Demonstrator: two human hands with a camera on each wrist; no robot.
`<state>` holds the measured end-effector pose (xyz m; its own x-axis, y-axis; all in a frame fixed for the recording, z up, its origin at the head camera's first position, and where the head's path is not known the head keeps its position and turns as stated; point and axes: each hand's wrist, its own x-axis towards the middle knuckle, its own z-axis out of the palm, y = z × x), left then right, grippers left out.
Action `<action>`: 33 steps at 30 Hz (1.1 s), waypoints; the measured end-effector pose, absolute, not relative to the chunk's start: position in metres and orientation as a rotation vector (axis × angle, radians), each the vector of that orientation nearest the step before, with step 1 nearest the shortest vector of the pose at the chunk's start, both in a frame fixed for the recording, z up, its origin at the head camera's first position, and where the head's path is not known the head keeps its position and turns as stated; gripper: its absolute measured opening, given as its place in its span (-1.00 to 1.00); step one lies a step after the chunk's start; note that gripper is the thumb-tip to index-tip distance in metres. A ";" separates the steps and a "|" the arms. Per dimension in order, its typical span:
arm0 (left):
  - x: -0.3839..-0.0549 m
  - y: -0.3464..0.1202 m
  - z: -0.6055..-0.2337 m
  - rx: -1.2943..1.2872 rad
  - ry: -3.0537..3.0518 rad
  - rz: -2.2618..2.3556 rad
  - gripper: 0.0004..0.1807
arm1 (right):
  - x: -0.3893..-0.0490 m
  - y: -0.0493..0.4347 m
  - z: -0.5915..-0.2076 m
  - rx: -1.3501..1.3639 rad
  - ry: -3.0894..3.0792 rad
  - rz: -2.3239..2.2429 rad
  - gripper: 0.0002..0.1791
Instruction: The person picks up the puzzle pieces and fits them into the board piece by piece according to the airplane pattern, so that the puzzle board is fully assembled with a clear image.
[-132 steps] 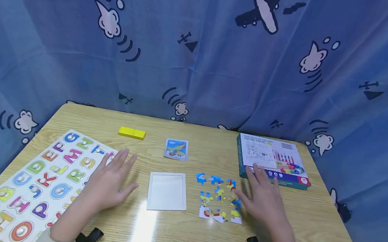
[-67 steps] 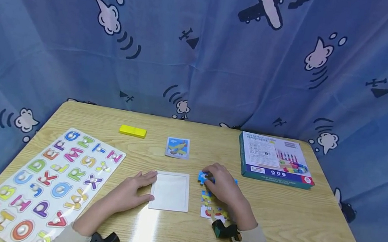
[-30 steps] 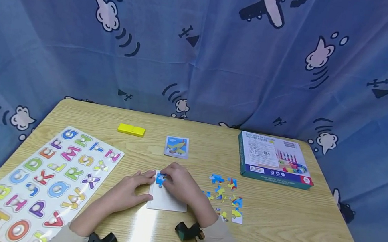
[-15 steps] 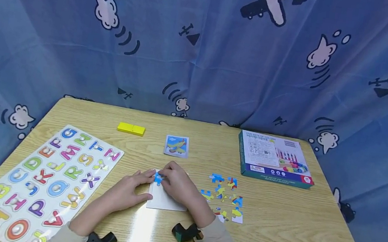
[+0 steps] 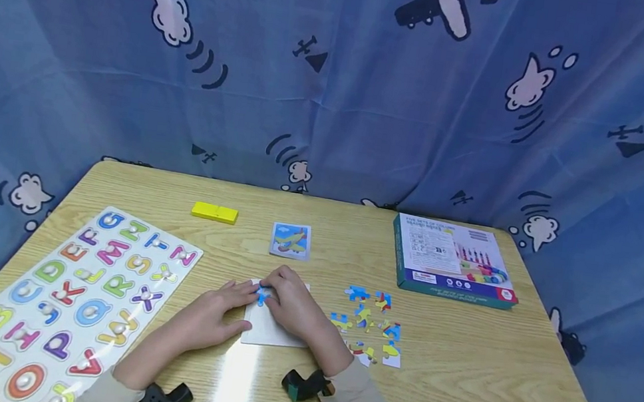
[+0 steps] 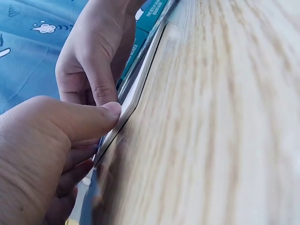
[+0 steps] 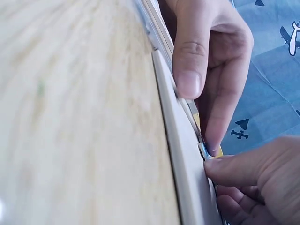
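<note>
Left grip (image 5: 213, 319): spread along left rim of white tray (image 5: 276, 331), presumably to steady it. Blue piece (image 5: 262, 297): at tray's far-left corner, apparently for alignment. Right grip (image 5: 295, 308): narrow, pinching that piece. Loose pieces (image 5: 364, 313): picture side up, presumably for easy choosing. Change since earliest frame: both grips at tray, blue piece transferred from right.

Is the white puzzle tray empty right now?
Not empty: a blue puzzle piece shows at the far-left corner of the tray, touched by the right hand.

The right hand (image 5: 292, 303) holds a blue piece (image 5: 261, 297) against a white tray (image 5: 269, 334).
</note>
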<state>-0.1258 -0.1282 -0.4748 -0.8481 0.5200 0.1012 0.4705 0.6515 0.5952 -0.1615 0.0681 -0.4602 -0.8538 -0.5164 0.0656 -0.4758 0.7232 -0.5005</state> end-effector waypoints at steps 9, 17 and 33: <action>-0.128 -0.127 -0.474 0.905 2.824 0.889 -0.44 | -0.162 0.073 -0.457 -0.794 2.775 -0.827 -0.67; -0.128 -0.129 -0.476 0.871 2.805 0.933 -0.45 | -0.161 0.098 -0.436 -0.704 2.739 -0.897 -0.56; -0.128 -0.130 -0.480 0.825 2.764 1.005 -0.44 | -0.167 0.208 -0.430 -0.406 2.789 -1.035 -0.55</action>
